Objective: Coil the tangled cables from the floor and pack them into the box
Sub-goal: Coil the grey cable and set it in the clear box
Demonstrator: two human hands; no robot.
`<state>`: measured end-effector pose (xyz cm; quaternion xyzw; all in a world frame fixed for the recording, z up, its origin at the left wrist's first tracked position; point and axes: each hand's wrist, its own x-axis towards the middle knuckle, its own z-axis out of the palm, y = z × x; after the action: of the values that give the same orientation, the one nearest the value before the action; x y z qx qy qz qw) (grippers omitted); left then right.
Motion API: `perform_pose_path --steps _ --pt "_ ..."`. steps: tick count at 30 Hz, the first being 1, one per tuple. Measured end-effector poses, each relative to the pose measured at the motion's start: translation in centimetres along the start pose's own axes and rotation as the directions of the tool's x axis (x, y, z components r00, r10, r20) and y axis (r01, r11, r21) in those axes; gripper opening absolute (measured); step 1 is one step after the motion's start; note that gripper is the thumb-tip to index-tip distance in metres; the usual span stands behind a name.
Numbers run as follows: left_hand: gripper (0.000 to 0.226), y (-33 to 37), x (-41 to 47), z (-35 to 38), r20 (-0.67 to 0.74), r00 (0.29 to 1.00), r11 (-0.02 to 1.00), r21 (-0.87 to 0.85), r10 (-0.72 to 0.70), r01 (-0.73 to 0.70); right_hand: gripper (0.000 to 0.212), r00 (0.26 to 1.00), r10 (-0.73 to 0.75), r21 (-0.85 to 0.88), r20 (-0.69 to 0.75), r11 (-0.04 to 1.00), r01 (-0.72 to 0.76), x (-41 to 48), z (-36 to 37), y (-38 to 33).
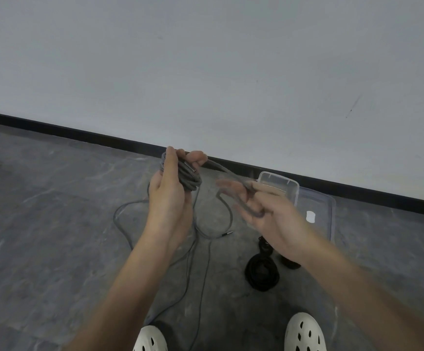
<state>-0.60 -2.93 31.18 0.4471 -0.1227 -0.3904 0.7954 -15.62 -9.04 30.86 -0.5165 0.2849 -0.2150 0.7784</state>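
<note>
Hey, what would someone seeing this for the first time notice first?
The two hands in mid-frame: the left hand grips a grey coil, from which a strand runs to the blurred right hand. Below, loose grey cable trails over the floor, black coils lie under the right wrist, and a clear box sits by the wall.

Free room: bare floor (41, 211) to your left, open as far as the black skirting (54, 130). Obstacles: grey cable (193, 183) trailing from your left hand (170, 196) in loose loops across the floor between you and the wall; black coiled cables (263, 273) lying just before the clear box (319, 206), which your right hand (269, 214) partly covers.
</note>
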Motion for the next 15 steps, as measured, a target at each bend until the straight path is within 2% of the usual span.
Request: perform_pose_path --steps 2,4,7,10,12,15 --pt "0.031 0.2 0.2 -0.1 0.004 0.999 0.997 -0.067 -0.041 0.041 0.026 0.999 -0.027 -0.167 -0.035 0.986 0.021 -0.2 0.2 -0.1" --pt "0.033 0.4 0.3 -0.2 0.018 0.997 0.990 -0.116 -0.080 0.082 0.027 0.997 -0.054 -0.133 -0.063 0.990 0.045 0.0 0.4 -0.2" --pt "0.035 0.2 0.2 -0.1 0.061 0.987 0.981 -0.111 -0.151 0.157 0.028 0.998 -0.027 0.207 -0.064 0.978 0.039 0.4 0.1 -0.3" --pt "0.037 -0.2 -0.1 0.0 0.143 0.962 0.972 0.001 -0.234 0.236 0.036 0.996 0.052 0.514 -0.072 0.858 -0.008 0.9 -1.0 -0.6" --pt "0.037 -0.6 -0.4 0.1 0.195 0.945 0.964 0.079 -0.263 0.252 0.036 0.991 0.079 0.604 -0.105 0.797 0.001 1.1 -1.9 -0.9" --pt "0.038 -1.0 -0.6 0.3 0.237 0.934 0.960 0.143 -0.269 0.240 0.054 0.995 0.058 0.684 -0.079 0.729 0.012 1.1 -2.6 -1.1"
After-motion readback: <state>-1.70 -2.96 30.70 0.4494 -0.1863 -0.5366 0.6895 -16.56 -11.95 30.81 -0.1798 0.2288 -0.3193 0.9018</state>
